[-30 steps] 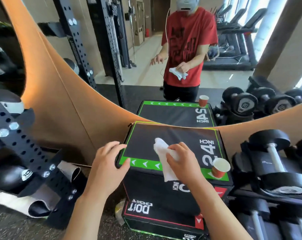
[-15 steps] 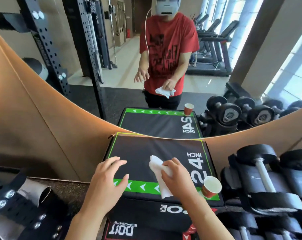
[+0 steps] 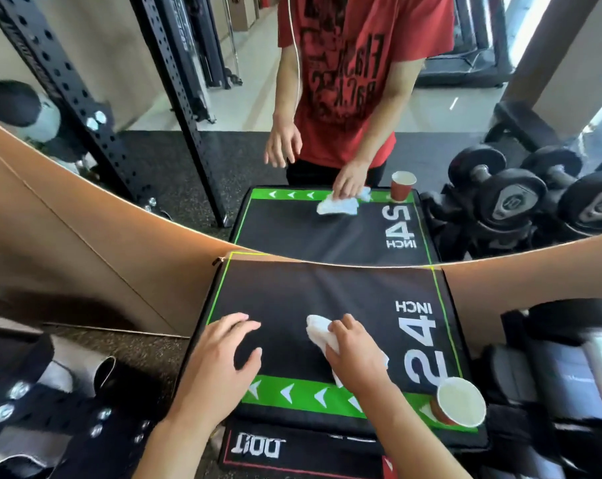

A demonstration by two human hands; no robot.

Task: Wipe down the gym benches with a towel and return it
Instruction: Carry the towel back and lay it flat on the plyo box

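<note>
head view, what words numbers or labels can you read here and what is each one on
"24 INCH": white print on the black top of the box, beside the right hand and its towel.
"DOIT": white print on the box's front side.
"24 INCH" again, reversed: the box's mirror image.
Shirt print in the mirror: reversed, not clearly readable.
Dumbbell end logos: too small.

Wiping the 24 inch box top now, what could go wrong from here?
1. The paper cup stands at the box's near right corner, close to the right hand holding the towel; a wide stroke may knock it off.
2. The left hand rests on the plyo box; towel strokes leftward may run into it.
</note>
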